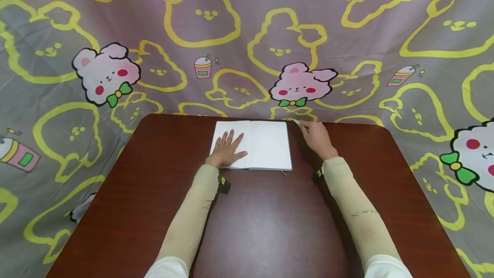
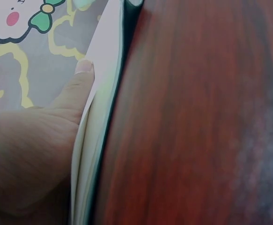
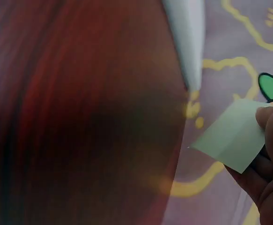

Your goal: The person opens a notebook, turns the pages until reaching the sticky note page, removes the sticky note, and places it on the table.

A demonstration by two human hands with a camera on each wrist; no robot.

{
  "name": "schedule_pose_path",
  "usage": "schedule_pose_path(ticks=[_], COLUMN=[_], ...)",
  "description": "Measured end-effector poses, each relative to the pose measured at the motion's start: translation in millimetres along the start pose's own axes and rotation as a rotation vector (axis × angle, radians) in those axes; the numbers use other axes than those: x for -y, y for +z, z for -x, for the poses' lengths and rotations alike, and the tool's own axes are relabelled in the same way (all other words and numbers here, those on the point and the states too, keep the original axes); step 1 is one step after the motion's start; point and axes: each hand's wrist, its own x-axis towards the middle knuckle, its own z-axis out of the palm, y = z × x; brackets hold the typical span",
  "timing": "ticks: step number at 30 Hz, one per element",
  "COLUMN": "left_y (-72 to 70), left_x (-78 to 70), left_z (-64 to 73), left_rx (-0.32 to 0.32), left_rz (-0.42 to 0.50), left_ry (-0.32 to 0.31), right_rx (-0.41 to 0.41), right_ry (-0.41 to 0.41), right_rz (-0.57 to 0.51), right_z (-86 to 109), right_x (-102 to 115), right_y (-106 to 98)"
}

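An open notebook point(image 1: 269, 145) with blank white pages lies near the table's far edge. My left hand point(image 1: 227, 149) rests on its left page with the fingers spread; in the left wrist view the thumb point(image 2: 82, 82) lies on the page by the near edge, where the page edges point(image 2: 92, 145) fan slightly apart. To the right of the notebook, my right hand point(image 1: 318, 138) pinches a small pale green sticky note point(image 3: 234, 136) between thumb and fingers. The note is held up beside the notebook's far right corner, and the notebook's edge point(image 3: 190, 42) shows near it in the right wrist view.
The dark red-brown table point(image 1: 266, 226) reaches back to a patterned curtain point(image 1: 239, 25) with bunny drawings, which also hangs along both sides. A thin ribbon bookmark point(image 1: 284, 173) sticks out of the notebook's near edge. Small black wrist cameras point(image 1: 224, 183) sit under both wrists.
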Motion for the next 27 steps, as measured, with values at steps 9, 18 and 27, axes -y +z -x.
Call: schedule_pose_path(ticks=[9,18,27], left_y=[1.7,3.1,2.1], left_x=[1.7,0.8,2.2], left_z=[-0.9,-2.3,-3.4], left_rx=[0.013,0.005,0.007], left_rz=[0.009,0.004,0.008], left_ry=[0.000,0.010,-0.002], right_rx=[0.241,0.360,0.443], right_ry=[-0.232,-0.274,-0.217], right_rz=[0.383,0.381,0.345], right_z=[13.5,24.2,26.8], right_x=[-9,-5,-1], right_y=[1,4,7])
